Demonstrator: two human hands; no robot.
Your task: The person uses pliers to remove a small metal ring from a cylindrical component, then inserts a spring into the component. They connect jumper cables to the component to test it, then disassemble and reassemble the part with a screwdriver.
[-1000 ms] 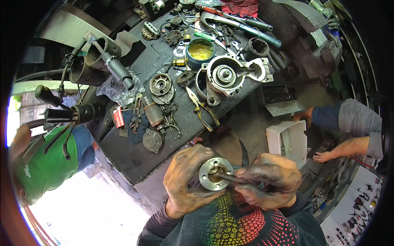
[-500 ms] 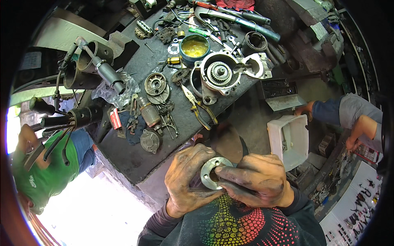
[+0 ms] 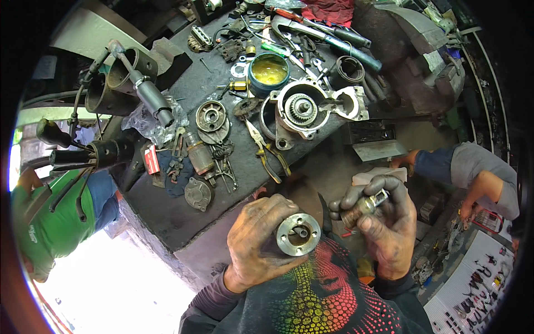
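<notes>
My left hand (image 3: 260,239) grips a round grey metal flange part (image 3: 298,234) with a central hole, held in front of my chest. To its right, my right hand (image 3: 384,222) is closed on a small cylindrical metal piece (image 3: 364,205) with a shiny end, held apart from the flange. Both hands are black with grease. They hover just off the near edge of the dark workbench (image 3: 167,217).
On the bench lie an aluminium housing with a gear (image 3: 303,108), a tin of yellow grease (image 3: 268,72), pliers (image 3: 264,147), a small armature (image 3: 199,156), round covers and several wrenches. A person in green (image 3: 50,222) stands left; another person's arms (image 3: 461,172) work at right.
My right hand has pulled away from the flange to the right, now holding the small cylinder apart from it. The view has shifted slightly.
</notes>
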